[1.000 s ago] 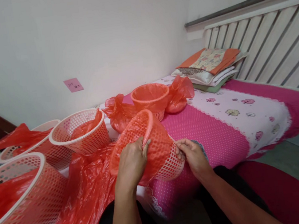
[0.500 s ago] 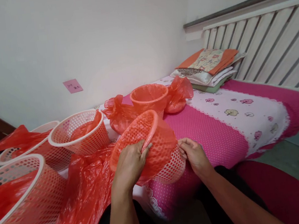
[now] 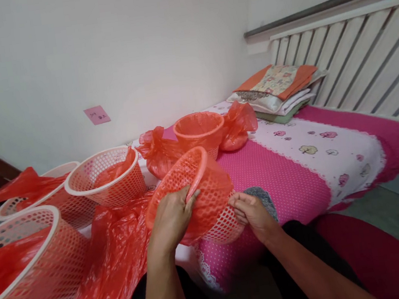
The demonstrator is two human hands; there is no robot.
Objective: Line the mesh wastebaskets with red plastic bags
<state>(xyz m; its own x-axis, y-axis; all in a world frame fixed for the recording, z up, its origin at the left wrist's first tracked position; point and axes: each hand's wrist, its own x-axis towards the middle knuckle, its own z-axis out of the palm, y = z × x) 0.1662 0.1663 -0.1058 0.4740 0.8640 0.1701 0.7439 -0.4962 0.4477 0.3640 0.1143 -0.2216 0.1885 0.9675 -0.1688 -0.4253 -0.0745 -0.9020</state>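
Observation:
A pink plastic mesh basket is tilted on its side at the bed's near edge, its open end toward the upper left. A thin red plastic bag lines it and is folded over the rim onto the outside. My left hand is closed on the bag-covered rim, thumb outside. At the basket's right side my right hand pinches the hem of the red bag between thumb and fingertips. Just behind that hand a grey rounded patch shows; I cannot tell what it is.
Behind stands another bag-covered basket with bunched bag ends. Several pink baskets holding red bags are at the left. Loose red bags lie before them. Folded bedding is stacked by the white headboard. A red round seat is lower right.
My right hand has shifted slightly left along the basket's side. A grey patch now shows behind it. My left hand keeps its hold on the rim.

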